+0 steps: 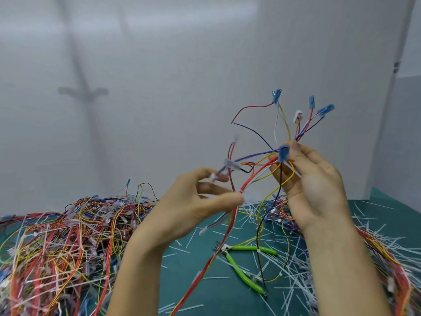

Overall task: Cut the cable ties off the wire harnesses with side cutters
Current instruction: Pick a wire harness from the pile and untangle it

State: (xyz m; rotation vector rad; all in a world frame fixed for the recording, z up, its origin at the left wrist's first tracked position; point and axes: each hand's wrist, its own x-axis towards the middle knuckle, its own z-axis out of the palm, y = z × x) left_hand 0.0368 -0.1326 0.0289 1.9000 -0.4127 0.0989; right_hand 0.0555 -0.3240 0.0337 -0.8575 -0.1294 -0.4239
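I hold one wire harness [257, 169] up in the air between both hands; it has red, yellow, blue, black and white wires and blue terminals [283, 153]. My right hand [312, 185] pinches the bundle just below the fanned-out terminal ends. My left hand [205, 197] pinches the red wires and a pale connector lower left; its fingers are blurred. Long strands hang from the harness down to the mat. The side cutters [241, 265], with green handles, lie on the green mat [216, 288] below, held by neither hand.
A big tangled pile of wire harnesses [57, 242] covers the left of the mat. More harnesses [391, 265] lie along the right. Several cut white cable ties [293, 277] are scattered around the cutters. A pale wall stands close behind.
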